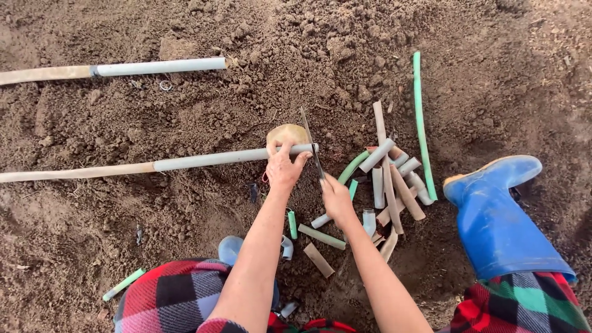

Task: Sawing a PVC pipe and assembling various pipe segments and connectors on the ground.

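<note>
Here, across loose brown soil (185, 209), a long pale grey hose pipe (203, 160) runs from the left edge to a small tan wooden block (287, 133), its cut end resting there. The left hand (284, 168) presses down on that end, fingers closed over the pipe. Just right of it, the right hand (337, 200) grips a thin dark knife (312, 145), blade standing at the pipe's tip. Farther right lies a heap of short cut hose pieces (388, 179), then a blue rubber boot (496, 219).

Matt plastic pipe (234, 156), glossy rubber boot (493, 216), rough crumbly soil (185, 111).
</note>
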